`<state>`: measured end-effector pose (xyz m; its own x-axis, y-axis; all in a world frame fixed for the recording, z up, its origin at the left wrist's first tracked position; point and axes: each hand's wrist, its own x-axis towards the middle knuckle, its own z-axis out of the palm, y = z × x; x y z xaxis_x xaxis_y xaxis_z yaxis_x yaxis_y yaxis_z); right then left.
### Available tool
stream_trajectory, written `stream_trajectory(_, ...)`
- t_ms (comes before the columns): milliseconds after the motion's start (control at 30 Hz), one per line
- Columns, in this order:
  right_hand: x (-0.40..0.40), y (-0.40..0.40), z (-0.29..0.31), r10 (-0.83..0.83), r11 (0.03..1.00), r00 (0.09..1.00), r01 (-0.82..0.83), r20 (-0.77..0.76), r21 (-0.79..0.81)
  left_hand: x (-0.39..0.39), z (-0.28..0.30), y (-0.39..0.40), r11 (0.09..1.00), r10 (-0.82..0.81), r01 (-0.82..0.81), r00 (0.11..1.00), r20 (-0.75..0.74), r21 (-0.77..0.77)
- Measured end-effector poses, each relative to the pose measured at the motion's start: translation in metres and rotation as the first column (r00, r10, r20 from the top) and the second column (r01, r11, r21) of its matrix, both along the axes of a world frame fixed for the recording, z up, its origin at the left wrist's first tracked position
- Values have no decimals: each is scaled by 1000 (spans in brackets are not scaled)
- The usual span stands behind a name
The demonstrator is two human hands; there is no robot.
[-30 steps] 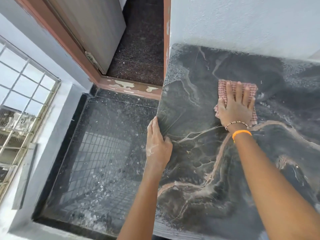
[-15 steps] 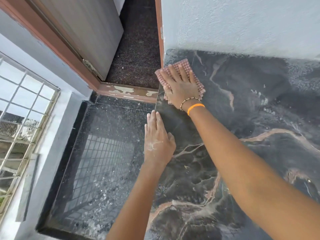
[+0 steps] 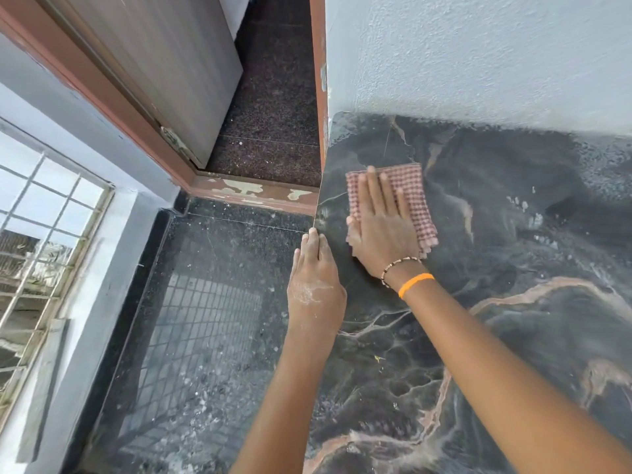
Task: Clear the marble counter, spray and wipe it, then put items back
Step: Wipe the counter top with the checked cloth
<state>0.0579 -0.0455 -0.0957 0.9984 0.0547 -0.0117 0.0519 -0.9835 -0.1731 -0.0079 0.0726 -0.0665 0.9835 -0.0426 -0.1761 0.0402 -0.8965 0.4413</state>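
The dark marble counter (image 3: 513, 268) with pale pink veins fills the right half of the view. A folded red-and-white checked cloth (image 3: 415, 196) lies near its far left corner. My right hand (image 3: 379, 230) presses flat on the cloth with straight fingers; an orange band and a bead bracelet circle the wrist. My left hand (image 3: 314, 282) rests with straight fingers on the counter's left edge, just below and left of the cloth. White residue marks the back of the left hand.
A white textured wall (image 3: 478, 56) backs the counter. Left of the counter, below its edge, lies a dark speckled floor (image 3: 205, 319). A brown door frame (image 3: 260, 193) and an open door (image 3: 164, 70) stand at the far left, and a barred window (image 3: 41, 234) at the left edge.
My right hand swept the cloth from the counter's middle to the far left corner, then drew it slightly back toward me. My left hand stayed on the left edge, sliding a little farther along it.
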Motion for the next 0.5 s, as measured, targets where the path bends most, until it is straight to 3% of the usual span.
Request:
stream_trajectory(100, 47, 26, 0, 129, 991, 992, -129, 8, 18, 1, 0, 0, 1000, -10, 10, 1000, -9, 12)
stream_trajectory(267, 125, 31, 8, -10, 997, 1000, 12, -23, 75, -1, -1, -4, 999, 15, -14, 1000, -25, 40)
stream_trajectory(500, 103, -35, 5, -106, 992, 994, 105, 9, 71, -14, 6, -36, 994, -111, 111, 994, -17, -15)
